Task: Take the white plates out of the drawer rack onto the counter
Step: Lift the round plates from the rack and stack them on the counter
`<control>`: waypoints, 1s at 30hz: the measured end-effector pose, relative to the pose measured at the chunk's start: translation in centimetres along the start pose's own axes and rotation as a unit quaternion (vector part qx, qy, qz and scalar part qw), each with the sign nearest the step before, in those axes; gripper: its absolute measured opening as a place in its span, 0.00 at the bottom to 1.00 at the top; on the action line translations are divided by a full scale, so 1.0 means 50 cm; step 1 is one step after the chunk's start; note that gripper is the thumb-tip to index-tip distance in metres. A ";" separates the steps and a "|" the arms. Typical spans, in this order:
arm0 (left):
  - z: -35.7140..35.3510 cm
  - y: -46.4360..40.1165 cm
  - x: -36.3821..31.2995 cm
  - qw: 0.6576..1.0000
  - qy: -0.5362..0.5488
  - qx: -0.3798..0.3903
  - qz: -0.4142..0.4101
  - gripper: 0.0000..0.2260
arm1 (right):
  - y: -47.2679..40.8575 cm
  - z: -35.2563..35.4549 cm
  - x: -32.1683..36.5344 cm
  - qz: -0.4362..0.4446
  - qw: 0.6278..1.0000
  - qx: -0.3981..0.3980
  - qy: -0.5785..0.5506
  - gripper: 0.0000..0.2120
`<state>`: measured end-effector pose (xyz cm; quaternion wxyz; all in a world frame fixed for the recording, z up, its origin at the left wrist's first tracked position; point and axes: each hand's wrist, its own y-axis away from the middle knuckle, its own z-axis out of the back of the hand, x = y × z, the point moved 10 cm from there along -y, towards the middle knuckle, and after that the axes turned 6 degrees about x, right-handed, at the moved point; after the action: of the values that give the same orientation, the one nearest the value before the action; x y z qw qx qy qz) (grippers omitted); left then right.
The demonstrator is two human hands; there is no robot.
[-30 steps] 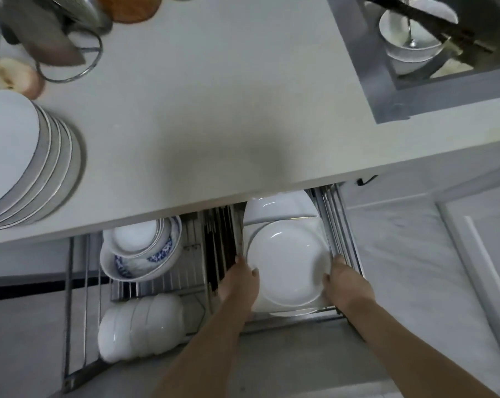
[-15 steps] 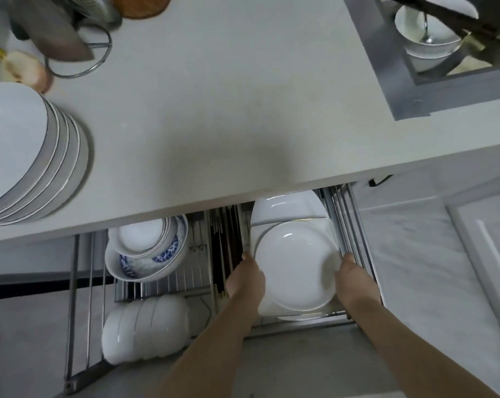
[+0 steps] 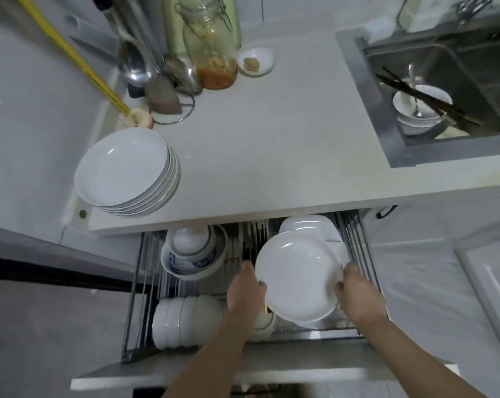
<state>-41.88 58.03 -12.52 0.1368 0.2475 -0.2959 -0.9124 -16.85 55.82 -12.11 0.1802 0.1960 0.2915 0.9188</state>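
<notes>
A round white plate (image 3: 299,275) is held above the open drawer rack (image 3: 355,248), tilted a little. My left hand (image 3: 244,291) grips its left rim and my right hand (image 3: 355,291) grips its right rim. More white dishes (image 3: 309,224) lie under and behind it in the rack's right part. A stack of several white plates (image 3: 125,170) stands on the counter (image 3: 271,145) at the left.
In the rack's left part sit blue-patterned bowls (image 3: 191,254) and a row of white bowls (image 3: 182,321). A glass jar (image 3: 211,44), ladles, a small dish (image 3: 256,62) and a peach (image 3: 138,118) stand at the counter's back. The sink (image 3: 444,90) at right holds bowls and chopsticks.
Both hands have lifted the top plate up off the pile in the rack. The camera has tilted up, so more of the counter's back shows.
</notes>
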 end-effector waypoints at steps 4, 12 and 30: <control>0.063 0.057 0.023 0.999 0.041 -0.021 0.002 0.11 | 0.053 0.036 0.059 0.048 0.999 -0.015 0.004 0.10; 0.235 0.162 0.072 0.990 0.085 -0.111 -0.024 0.07 | 0.161 0.118 0.199 0.162 0.983 -0.082 -0.032 0.10; 0.707 0.199 0.128 0.954 0.082 -0.285 -0.049 0.08 | 0.204 0.316 0.657 0.280 0.942 -0.186 -0.007 0.07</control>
<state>-65.05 64.34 15.99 0.1807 0.2864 0.0011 -0.9409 -39.91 70.00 14.37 -0.0494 0.2393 0.0474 0.9685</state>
